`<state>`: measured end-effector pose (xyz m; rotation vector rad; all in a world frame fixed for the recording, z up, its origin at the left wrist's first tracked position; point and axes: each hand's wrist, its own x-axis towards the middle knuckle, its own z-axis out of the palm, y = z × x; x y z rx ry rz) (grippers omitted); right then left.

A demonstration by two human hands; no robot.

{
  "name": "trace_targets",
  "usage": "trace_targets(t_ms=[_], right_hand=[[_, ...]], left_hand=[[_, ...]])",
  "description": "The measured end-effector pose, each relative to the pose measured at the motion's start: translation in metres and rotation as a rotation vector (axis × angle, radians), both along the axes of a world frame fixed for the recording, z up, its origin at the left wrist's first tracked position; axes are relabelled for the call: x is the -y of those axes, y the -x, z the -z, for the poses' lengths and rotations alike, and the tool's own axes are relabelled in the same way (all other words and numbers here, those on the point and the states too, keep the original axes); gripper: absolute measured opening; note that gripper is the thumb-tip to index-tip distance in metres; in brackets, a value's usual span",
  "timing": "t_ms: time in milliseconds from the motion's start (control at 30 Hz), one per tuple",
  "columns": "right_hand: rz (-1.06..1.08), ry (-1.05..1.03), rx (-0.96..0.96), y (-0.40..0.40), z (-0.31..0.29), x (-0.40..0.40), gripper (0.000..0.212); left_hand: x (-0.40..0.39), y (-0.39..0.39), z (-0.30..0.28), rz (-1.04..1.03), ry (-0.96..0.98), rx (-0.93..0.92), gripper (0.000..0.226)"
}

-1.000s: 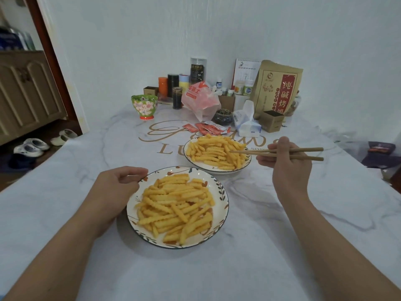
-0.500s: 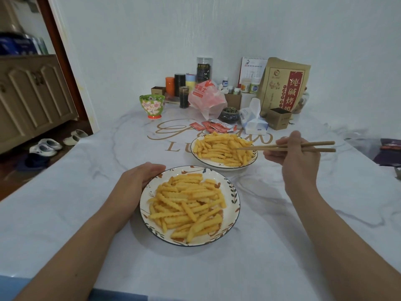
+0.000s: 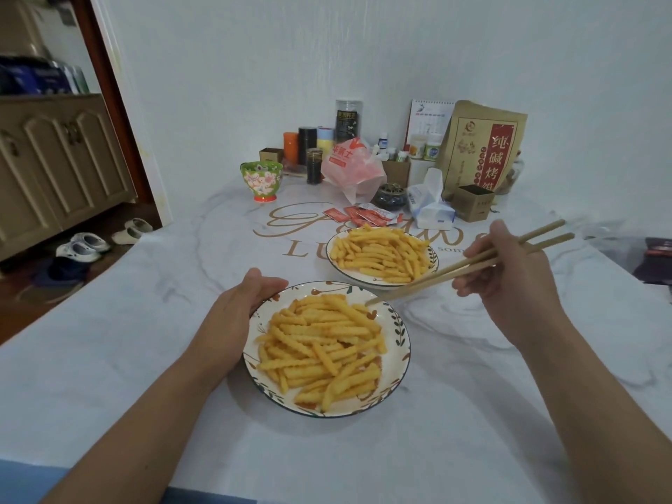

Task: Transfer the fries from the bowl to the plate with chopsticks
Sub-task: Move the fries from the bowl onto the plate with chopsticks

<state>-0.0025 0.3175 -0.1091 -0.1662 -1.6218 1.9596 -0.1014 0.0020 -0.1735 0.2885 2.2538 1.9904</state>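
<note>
Two white leaf-patterned dishes stand on the marble table. The near dish [image 3: 397, 343] holds a heap of crinkle-cut fries [image 3: 320, 343]. The far dish [image 3: 329, 249], just behind and to the right, carries more fries [image 3: 378, 254]. My left hand [image 3: 240, 311] grips the near dish by its left rim. My right hand [image 3: 516, 285] holds a pair of wooden chopsticks [image 3: 454, 267] that slant down to the left. Their tips sit close together over the far right rim of the near dish, with no fry between them.
At the back of the table are a green flowered bowl [image 3: 262, 180], a pink plastic bag [image 3: 352, 165], red sauce packets [image 3: 363, 216], a tissue pack [image 3: 431, 209], a small carton [image 3: 472, 203] and a brown paper bag [image 3: 483, 147]. Shoes [image 3: 83, 245] lie on the floor left of the table edge.
My right hand has swung the chopsticks from level over the far dish down and left, so the tips now reach the near dish. My left hand stays on the rim.
</note>
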Motion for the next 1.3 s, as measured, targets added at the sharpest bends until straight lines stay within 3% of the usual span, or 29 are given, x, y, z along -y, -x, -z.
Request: trace_targets(t_ms=[100, 267, 467, 600, 733, 933, 1100, 1300], right_hand=[[0.143, 0.074, -0.046, 0.004, 0.003, -0.006, 0.041], [0.36, -0.144, -0.032, 0.016, 0.019, -0.005, 0.032], [0.293, -0.304, -0.036, 0.032, 0.013, 0.013, 0.024], [0.219, -0.513, 0.015, 0.057, -0.01, 0.013, 0.022], [0.211, -0.543, 0.081, 0.08, -0.015, 0.01, 0.024], [0.24, -0.446, 0.03, 0.078, 0.001, 0.006, 0.03], [0.304, -0.182, -0.003, 0.057, 0.016, -0.003, 0.041], [0.151, 0.068, -0.089, 0.027, -0.006, -0.005, 0.051]], left_hand=[[-0.004, 0.018, 0.0, 0.009, 0.024, 0.081, 0.063], [-0.006, 0.034, 0.004, 0.019, 0.05, 0.104, 0.061], [-0.004, 0.002, 0.001, 0.013, -0.007, 0.021, 0.058], [-0.005, 0.003, -0.004, -0.007, -0.019, 0.062, 0.06], [-0.003, 0.001, -0.003, 0.018, -0.033, 0.069, 0.06], [-0.003, 0.002, -0.004, 0.004, -0.052, 0.073, 0.062], [-0.003, 0.003, -0.004, -0.007, -0.057, 0.067, 0.062], [-0.002, 0.005, -0.004, 0.005, -0.034, 0.072, 0.064]])
